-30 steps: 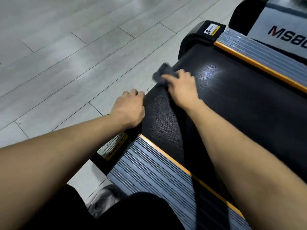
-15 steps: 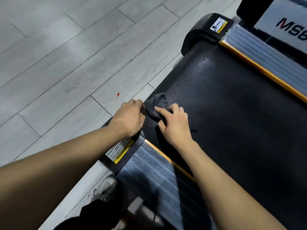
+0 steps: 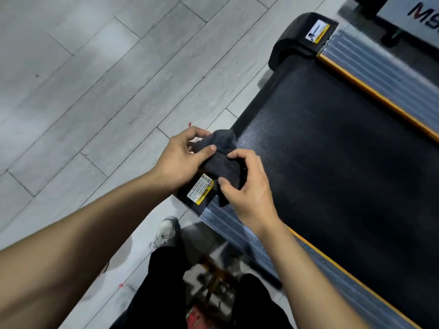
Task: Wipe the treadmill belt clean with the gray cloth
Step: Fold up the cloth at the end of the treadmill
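- The gray cloth (image 3: 222, 160) is bunched between both hands, lifted off the treadmill belt (image 3: 332, 150) and hanging above the treadmill's near rear corner.
- The left hand (image 3: 183, 160) grips the cloth's upper left part: the thumb presses on top of the fabric and the curled fingers wrap the far edge.
- The right hand (image 3: 249, 188) pinches the cloth's lower right part, thumb at the near side and fingers curled over the top, so the fabric runs from one hand straight into the other.
- A loose tail of cloth drops below the right thumb, over the start of the ribbed side rail (image 3: 240, 233).
- The cloth covers part of the black end cap, just beside the yellow warning label (image 3: 200, 192), which shows under the hands.
- The belt lies to the right of the hands, dark and textured, with an orange strip (image 3: 380, 98) along its far edge and a second ribbed rail beyond.
- At the far rear corner sits another end cap with a small sticker (image 3: 317, 32).
- Below the arms show black trousers (image 3: 164, 281) and a pale shoe (image 3: 165, 231) on the gray plank floor (image 3: 95, 91).
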Demonstrator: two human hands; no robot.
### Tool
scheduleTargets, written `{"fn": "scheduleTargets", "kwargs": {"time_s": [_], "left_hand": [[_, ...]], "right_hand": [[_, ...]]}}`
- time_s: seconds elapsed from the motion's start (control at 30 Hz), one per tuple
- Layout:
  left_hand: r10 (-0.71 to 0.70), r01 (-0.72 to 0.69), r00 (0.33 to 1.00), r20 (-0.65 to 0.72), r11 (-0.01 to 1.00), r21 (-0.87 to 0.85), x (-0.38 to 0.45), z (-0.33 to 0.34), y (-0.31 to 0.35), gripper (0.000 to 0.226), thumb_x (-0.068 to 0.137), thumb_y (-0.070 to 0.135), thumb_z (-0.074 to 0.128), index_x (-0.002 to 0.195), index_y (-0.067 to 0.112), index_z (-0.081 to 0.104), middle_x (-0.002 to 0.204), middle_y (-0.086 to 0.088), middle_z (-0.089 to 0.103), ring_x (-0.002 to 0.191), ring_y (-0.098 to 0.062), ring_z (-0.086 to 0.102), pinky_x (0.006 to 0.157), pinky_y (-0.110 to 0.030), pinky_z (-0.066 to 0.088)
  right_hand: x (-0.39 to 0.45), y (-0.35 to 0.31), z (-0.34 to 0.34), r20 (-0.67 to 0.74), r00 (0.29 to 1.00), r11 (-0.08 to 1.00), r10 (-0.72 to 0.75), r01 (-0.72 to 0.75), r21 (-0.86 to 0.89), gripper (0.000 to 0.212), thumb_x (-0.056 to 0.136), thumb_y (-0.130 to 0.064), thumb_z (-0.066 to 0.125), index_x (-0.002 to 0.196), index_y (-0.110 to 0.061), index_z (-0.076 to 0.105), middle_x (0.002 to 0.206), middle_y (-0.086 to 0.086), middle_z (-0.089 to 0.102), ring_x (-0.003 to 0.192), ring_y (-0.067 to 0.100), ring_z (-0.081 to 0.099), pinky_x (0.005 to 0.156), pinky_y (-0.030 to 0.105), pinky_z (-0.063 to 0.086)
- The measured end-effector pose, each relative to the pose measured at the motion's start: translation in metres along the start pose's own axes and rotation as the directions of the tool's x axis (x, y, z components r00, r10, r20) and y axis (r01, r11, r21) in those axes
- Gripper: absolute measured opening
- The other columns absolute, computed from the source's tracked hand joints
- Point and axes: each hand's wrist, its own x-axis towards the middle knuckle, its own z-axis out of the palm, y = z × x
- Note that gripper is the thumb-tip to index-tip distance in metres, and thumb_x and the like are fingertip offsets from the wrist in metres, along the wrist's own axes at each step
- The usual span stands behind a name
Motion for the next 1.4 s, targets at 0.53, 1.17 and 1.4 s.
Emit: {"fn": "scheduleTargets", "kwargs": {"time_s": [0.53, 1.17, 1.4], "left_hand": [[0.135, -0.170, 0.972, 0.193, 0.970, 0.177, -0.049, -0.162, 0.072, 0.022, 0.087, 0.006, 0.076, 0.107, 0.011, 0.070, 0.091, -0.003, 0.071, 0.072, -0.001, 0.066, 0.058, -0.014, 0.049], [-0.261, 0.240, 0.948, 0.182, 0.962, 0.130, -0.062, -0.069, -0.006, 0.039, 0.089, 0.019, 0.077, 0.121, 0.011, 0.056, 0.092, -0.008, 0.066, 0.079, -0.018, 0.068, 0.071, -0.036, 0.060], [-0.448, 0.331, 0.800, 0.399, 0.884, 0.329, -0.073, 0.011, -0.074, 0.028, 0.094, 0.009, 0.069, 0.116, 0.011, 0.053, 0.077, -0.002, 0.065, 0.070, -0.020, 0.064, 0.077, -0.046, 0.060]], "right_hand": [[0.013, -0.161, 0.054, 0.105, 0.979, 0.982, 0.177, -0.183, 0.048, 0.017, 0.086, -0.020, 0.069, 0.101, -0.019, 0.061, 0.090, -0.011, 0.064, 0.078, 0.003, 0.056, 0.072, 0.021, 0.047], [-0.096, -0.048, 0.079, -0.087, 0.855, 0.703, 0.512, -0.358, 0.614, 0.007, 0.098, -0.014, 0.061, 0.098, -0.007, 0.060, 0.087, 0.004, 0.071, 0.080, 0.008, 0.067, 0.073, 0.023, 0.054], [-0.120, 0.031, 0.070, -0.342, 0.720, 0.729, 0.604, -0.326, 0.602, 0.008, 0.101, -0.014, 0.055, 0.106, -0.011, 0.060, 0.091, -0.005, 0.068, 0.078, -0.004, 0.067, 0.066, 0.015, 0.052]]}}
